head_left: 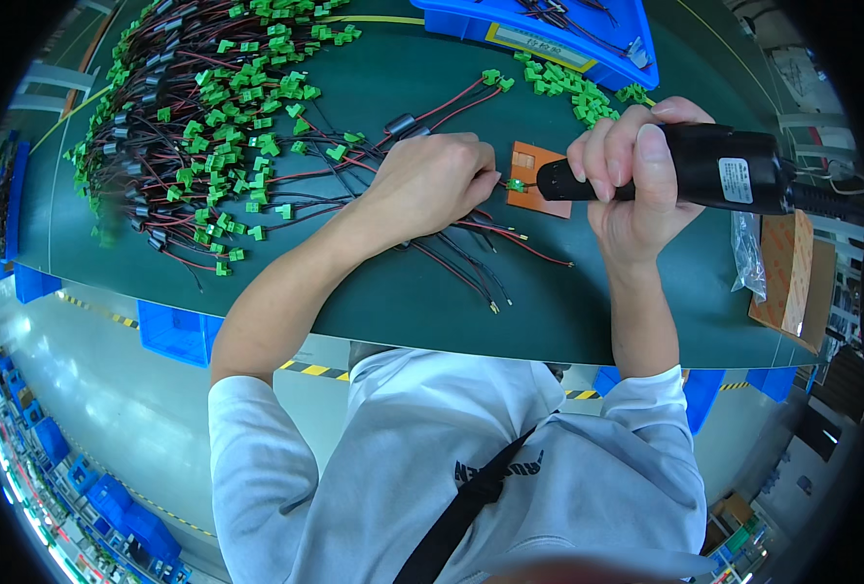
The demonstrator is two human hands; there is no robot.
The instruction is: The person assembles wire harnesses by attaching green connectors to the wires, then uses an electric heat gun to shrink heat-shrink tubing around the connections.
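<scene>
Right hand is wrapped around a black handheld tool, nose aimed at the green connector on the orange block — I'd guess the block keeps that piece steady. Left hand curls in just beside it, maybe bracing wires, but can't tell what's pinched — knuckles hide it. Tool's cord runs into shadow.

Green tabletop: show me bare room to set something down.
Bare room lies at the near edge, between the wire ends and the right forearm, and between that forearm and the plastic bag. Crowded: left, under the wire heap; the far side, with green connectors before the blue bin; the orange block under the black tool.
</scene>
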